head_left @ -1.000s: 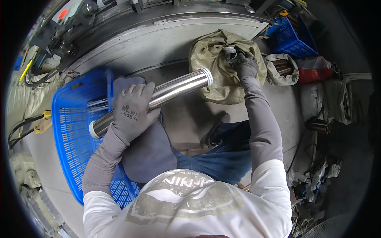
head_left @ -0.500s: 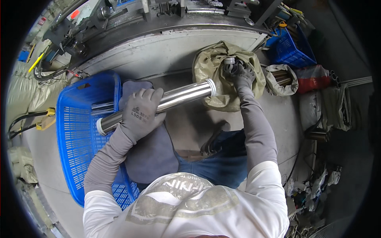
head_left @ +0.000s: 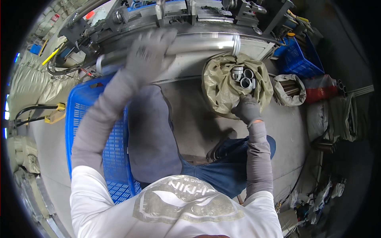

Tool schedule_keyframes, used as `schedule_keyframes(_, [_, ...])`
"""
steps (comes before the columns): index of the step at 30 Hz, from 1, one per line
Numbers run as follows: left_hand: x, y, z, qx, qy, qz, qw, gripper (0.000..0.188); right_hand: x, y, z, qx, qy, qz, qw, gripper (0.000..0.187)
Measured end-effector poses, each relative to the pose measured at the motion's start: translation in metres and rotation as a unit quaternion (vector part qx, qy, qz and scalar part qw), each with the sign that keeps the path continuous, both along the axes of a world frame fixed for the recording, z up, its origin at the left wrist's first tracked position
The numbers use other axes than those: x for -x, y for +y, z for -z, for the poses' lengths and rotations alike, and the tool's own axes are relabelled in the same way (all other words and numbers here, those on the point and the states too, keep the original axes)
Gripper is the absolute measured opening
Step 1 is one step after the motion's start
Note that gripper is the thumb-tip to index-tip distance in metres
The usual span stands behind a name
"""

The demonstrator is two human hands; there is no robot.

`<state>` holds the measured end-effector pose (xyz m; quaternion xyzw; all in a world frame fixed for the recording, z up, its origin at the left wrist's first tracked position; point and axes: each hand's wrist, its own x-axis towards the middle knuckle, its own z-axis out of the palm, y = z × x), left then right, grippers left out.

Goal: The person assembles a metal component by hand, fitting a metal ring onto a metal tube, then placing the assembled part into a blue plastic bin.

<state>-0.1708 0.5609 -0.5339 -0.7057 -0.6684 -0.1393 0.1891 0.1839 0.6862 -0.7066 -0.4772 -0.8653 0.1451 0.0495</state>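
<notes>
In the head view, a tan sack (head_left: 218,87) stands on the floor with its mouth open. A few short, round pieces (head_left: 237,74) with white rims sit inside the sack. The left hand (head_left: 149,55), in a gray glove, is wrapped around a long, shiny metal tube (head_left: 202,44). The hand looks blurry, and it is well to the left of the sack and farther from the person than the sack's middle. The tube has a white ring at each end, and its right end is near the far edge of the sack. The right hand (head_left: 248,110), also in a gray glove, is at the near edge of the sack with its fingers bent; I cannot tell if it grips the cloth. A big blue basket (head_left: 68,131) is to the left of the sack. To the right of the sack is a small white bag (head_left: 297,98) with brown tubes (head_left: 289,87) in it, and past that is a red bag (head_left: 321,88). A dark metal bench (head_left: 139,27) is behind the sack.
</notes>
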Motion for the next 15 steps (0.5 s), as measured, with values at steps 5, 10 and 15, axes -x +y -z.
schedule_keyframes(5, [0.02,0.14,-0.044,0.005,0.073,-0.084,0.994,0.064,-0.002,0.023,0.118,0.05,-0.055,-0.074,0.995,0.04])
schedule_keyframes(10, [0.047,0.204,-0.048,0.033,0.065,-0.153,0.985,0.059,0.023,0.008,0.062,0.125,0.013,-0.091,0.988,0.045])
schedule_keyframes(15, [0.092,0.251,-0.037,0.079,0.026,-0.145,0.986,0.058,0.032,0.004,0.026,0.19,0.219,-0.005,0.957,0.062])
